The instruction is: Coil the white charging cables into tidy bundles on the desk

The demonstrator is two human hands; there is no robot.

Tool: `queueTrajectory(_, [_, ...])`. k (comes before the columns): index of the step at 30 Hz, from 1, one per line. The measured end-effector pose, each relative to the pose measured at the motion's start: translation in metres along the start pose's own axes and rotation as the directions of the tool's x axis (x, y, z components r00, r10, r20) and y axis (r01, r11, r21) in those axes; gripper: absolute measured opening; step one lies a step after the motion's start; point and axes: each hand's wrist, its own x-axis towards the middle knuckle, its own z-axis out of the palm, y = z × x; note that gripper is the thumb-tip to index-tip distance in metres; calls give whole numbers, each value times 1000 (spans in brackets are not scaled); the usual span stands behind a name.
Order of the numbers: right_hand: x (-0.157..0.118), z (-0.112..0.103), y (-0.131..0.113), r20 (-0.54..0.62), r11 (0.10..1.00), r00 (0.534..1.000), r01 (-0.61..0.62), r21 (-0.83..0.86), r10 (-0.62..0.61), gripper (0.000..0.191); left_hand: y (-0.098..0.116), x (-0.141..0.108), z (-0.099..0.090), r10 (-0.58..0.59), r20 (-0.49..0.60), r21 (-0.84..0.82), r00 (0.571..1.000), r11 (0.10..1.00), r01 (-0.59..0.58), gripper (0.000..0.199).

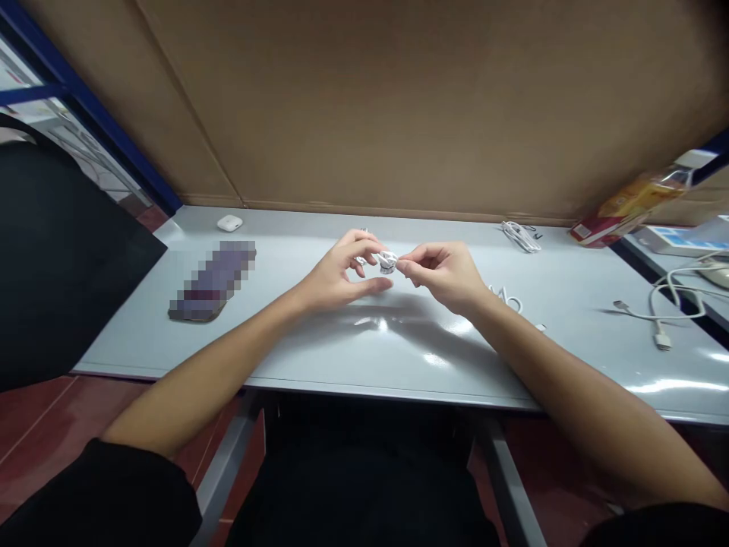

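- The bundle (388, 262), a small white wound cable, is between the two hands, above the middle of the desk (364, 365).
- The right hand (447, 273) pinches the bundle's right side between thumb and fingertips.
- The left hand (350, 270) is curved around the bundle's left side, thumb and forefinger parted. The forefinger tip is right by the bundle; whether it touches, I cannot tell. A bit of white shows between its fingers, but I cannot tell whether they grip it.
- Both forearms reach in over the desk's front edge, bare below black sleeves (102, 494).
- On the left of the desk lie a white case (229, 222), near the back, and a pixelated dark slab (213, 282), closer to the front.
- Just beyond the right forearm lies a looped white cord (513, 302), partly hidden by it.
- Farther back on the right is a white coil (521, 237).
- A bottle (632, 203) with a white cap is at the back right, slanted in the view.
- A charging cable (680, 315) trails over the right end.
- A brown board (399, 106) rises behind the desk.
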Motion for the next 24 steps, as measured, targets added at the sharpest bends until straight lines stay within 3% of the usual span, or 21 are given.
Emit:
queueTrajectory(3, [0,3,1,37,996,999,-11,86,8,29,-1,1,4,-55,-55,-23,997,998,53,30])
queueTrajectory(6, [-2,6,2,18,997,997,71,30,-72,24,-2,1,7,-186,-49,-184,981,967,174,55])
queueTrajectory(8, [-3,7,3,-11,977,978,205,-64,-206,19,-1,0,8,-241,-20,-293,970,929,225,69])
queueTrajectory(10, [-3,7,5,-18,901,917,388,-194,-399,15,0,1,9,-297,28,-380,954,880,285,65])
queueTrajectory(12, [-3,7,8,17,777,821,546,-313,-571,15,1,2,9,-380,89,-450,921,810,377,53])
queueTrajectory(15, [-2,5,12,86,634,719,657,-409,-690,19,3,3,8,-472,180,-481,863,723,496,35])
queueTrajectory(20, [2,1,13,86,585,683,677,-446,-725,20,0,1,10,-438,381,-469,814,667,579,27])
queueTrajectory(22, [4,-1,14,77,591,678,685,-427,-731,17,-1,0,14,-389,416,-453,822,695,558,25])
queueTrajectory(24, [5,-1,18,88,578,671,692,-433,-736,17,-1,-1,18,-362,382,-419,850,752,508,28])
